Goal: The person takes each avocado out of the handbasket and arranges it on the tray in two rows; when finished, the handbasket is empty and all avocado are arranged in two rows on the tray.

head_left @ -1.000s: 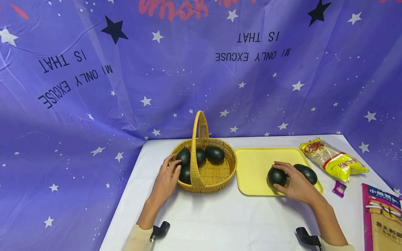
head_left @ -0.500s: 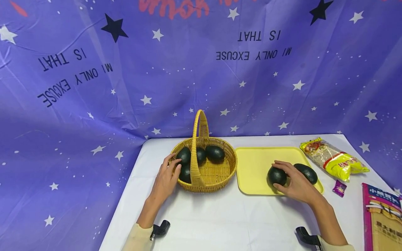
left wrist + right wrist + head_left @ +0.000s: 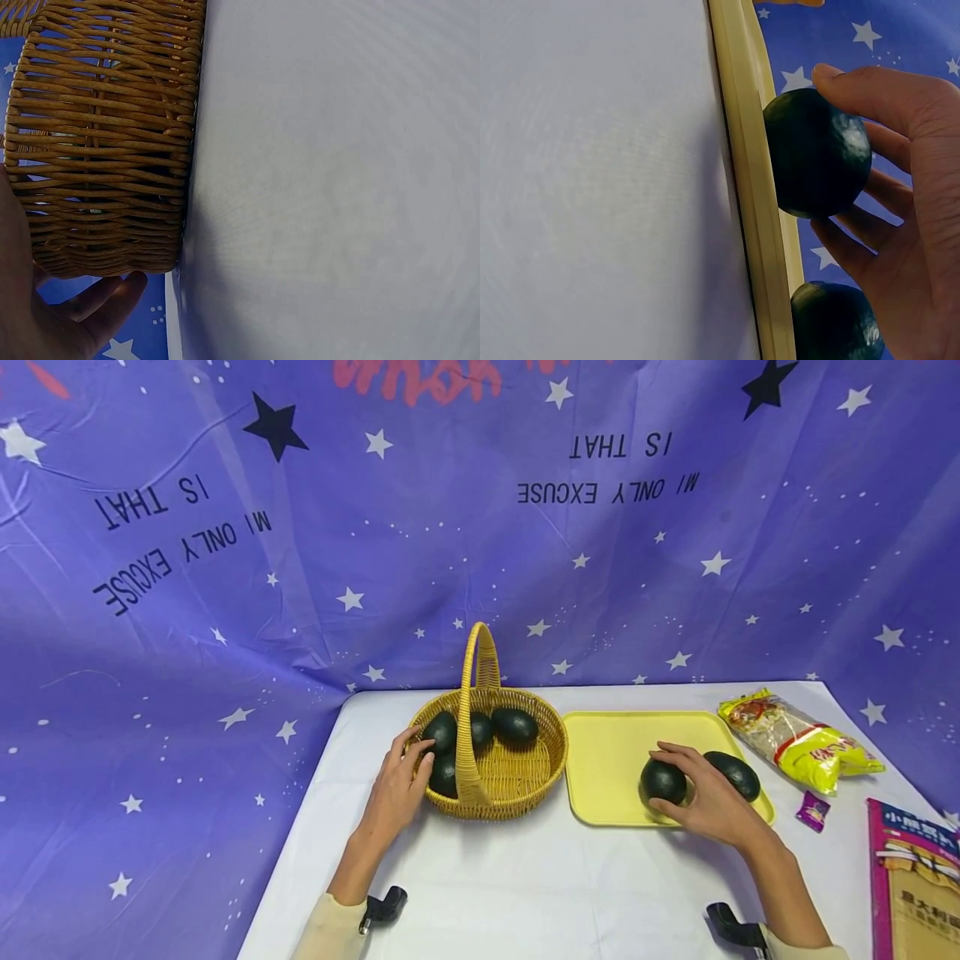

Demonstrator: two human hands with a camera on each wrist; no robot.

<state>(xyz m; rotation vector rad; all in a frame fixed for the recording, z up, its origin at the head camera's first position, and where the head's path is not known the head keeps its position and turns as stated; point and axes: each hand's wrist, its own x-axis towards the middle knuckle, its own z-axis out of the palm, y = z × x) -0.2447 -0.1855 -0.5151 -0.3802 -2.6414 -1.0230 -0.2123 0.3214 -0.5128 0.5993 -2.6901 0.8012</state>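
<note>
My left hand (image 3: 393,785) grips the left side of a yellow wicker basket (image 3: 555,768), its fingers curved around the wall and rim. In the left wrist view, the fingertips (image 3: 131,289) lie right along the woven side of the basket. Several dark green avocados (image 3: 514,727) sit inside the basket, bunched toward its left and back. Over on the yellow tray (image 3: 607,752), my right hand (image 3: 708,797) holds an avocado (image 3: 817,154) between thumb and fingers. Another avocado (image 3: 731,775) lies on the tray, just right of that hand.
A yellow-and-clear food packet (image 3: 798,739) lies at the back right, overlapping the tray's corner in view. Near it is a small purple wrapper (image 3: 813,811). A pink-and-blue packet (image 3: 915,877) lies by the right edge. The basket's tall handle (image 3: 467,718) arches over it.
</note>
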